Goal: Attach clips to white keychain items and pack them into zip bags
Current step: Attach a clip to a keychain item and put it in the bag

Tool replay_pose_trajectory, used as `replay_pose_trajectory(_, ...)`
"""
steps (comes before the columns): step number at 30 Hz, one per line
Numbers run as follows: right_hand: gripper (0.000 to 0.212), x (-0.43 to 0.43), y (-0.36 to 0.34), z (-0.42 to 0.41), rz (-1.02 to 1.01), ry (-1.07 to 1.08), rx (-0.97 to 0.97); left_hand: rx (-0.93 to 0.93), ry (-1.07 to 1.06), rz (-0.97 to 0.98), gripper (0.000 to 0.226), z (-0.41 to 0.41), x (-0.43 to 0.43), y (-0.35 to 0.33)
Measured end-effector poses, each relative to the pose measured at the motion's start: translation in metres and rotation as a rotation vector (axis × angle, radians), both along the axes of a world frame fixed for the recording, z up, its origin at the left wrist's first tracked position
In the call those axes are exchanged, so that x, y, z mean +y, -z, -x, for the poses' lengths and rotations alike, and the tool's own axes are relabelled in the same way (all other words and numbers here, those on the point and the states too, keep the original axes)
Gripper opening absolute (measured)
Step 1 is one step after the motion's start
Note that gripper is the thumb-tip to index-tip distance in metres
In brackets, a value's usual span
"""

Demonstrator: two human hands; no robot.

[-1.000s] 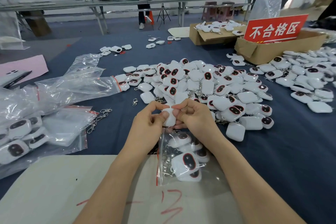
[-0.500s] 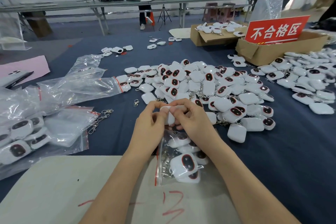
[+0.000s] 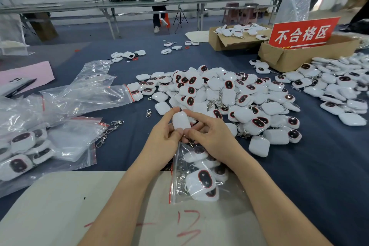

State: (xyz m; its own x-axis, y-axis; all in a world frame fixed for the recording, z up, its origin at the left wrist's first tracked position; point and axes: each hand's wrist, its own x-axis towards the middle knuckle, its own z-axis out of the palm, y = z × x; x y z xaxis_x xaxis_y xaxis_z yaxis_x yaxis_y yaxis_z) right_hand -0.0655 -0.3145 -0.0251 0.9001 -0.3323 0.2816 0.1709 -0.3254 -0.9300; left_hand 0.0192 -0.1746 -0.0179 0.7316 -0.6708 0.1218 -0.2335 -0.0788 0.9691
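The white rounded plastic keychain case (image 3: pixel 181 121) had been tipped upright since a moment before, thumbs meeting at its lower end, so a clip was probably going on (too small to tell). The left hand (image 3: pixel 162 142) and right hand (image 3: pixel 211 138) both pinched it above the clear red-sealed zip bag (image 3: pixel 174 166), which held several clipped cases. A brown cardboard box (image 3: pixel 219 44) behind held more.

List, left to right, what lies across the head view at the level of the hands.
Packed zip bags → loose clips → left hand → held keychain → right hand → keychain pile → second pile.
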Motion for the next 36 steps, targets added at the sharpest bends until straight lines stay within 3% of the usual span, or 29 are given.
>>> replay_pose_trajectory(5,0.058,-0.001,0.004,-0.004,-0.014,0.034,0.022,-0.004,-0.036,0.022,0.051,0.002,0.000,0.000)
replay_pose_trajectory(12,0.031,-0.003,-0.001,-0.003,-0.056,0.037,0.085,0.165,-0.248,0.235,0.025,0.003,0.006,-0.008)
replay_pose_trajectory(15,0.026,-0.004,-0.016,0.005,0.044,-0.065,0.150,-0.044,-0.274,0.138,0.021,0.000,0.027,-0.010)
replay_pose_trajectory(17,0.043,-0.001,-0.027,0.009,0.173,-0.162,0.220,-0.191,-0.239,0.047,0.026,-0.001,0.044,-0.007)
replay_pose_trajectory(19,0.060,0.005,-0.031,0.007,0.291,-0.234,0.280,-0.251,-0.215,-0.007,0.032,-0.001,0.059,-0.005)
replay_pose_trajectory(23,0.048,0.015,-0.026,0.000,0.469,-0.278,0.296,-0.274,-0.199,-0.010,0.048,0.001,0.075,-0.007)
replay_pose_trajectory(32,0.046,0.010,-0.020,-0.002,0.291,-0.239,0.253,-0.269,-0.069,-0.032,0.047,0.010,0.079,-0.011)
replay_pose_trajectory(36,0.048,0.008,-0.021,-0.002,0.222,-0.214,0.219,-0.145,0.058,-0.043,0.025,0.017,0.079,-0.011)
